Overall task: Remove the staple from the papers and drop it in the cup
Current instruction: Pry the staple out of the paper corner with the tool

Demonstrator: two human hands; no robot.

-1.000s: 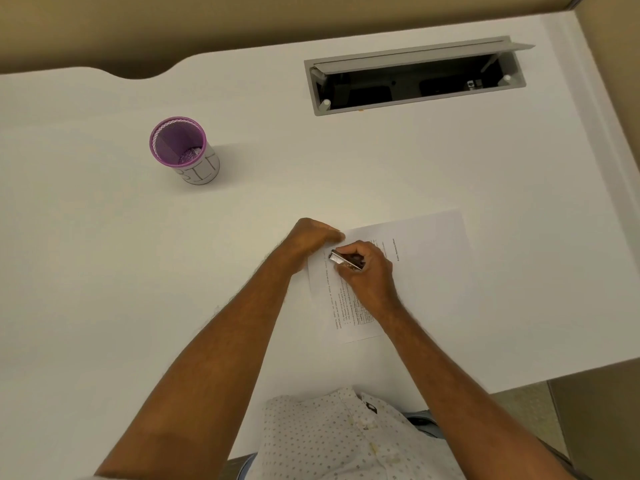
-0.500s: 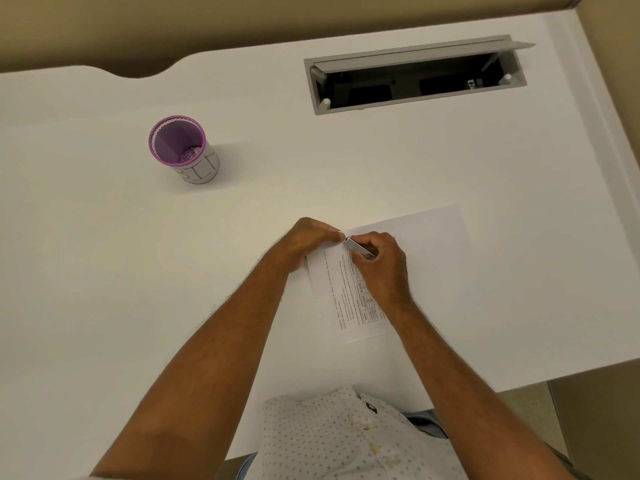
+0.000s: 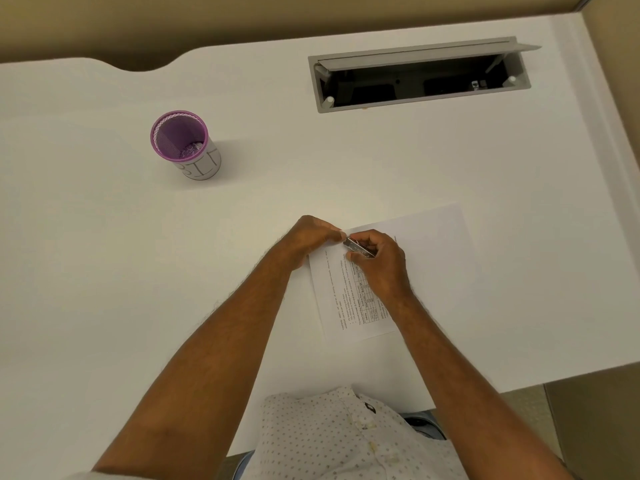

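The printed papers (image 3: 426, 244) lie on the white desk (image 3: 104, 271) just in front of me, turned sideways. My left hand (image 3: 310, 239) presses down on their near-left corner with the fingertips pinched at the paper's edge. My right hand (image 3: 379, 261) grips a small metal staple remover (image 3: 358, 248), whose tip sits at that same corner beside my left thumb. The staple itself is too small to make out. The purple mesh cup (image 3: 180, 142) with a white label stands upright far to the left, well apart from both hands.
A grey cable hatch (image 3: 415, 77) is sunk into the desk at the back right, its lid propped open. The desk's front edge runs close to my body, and its right edge drops off beyond the papers.
My right hand moved the staple remover up the page, from the text area to the top-left corner next to my left thumb. The left hand and cup stayed put.
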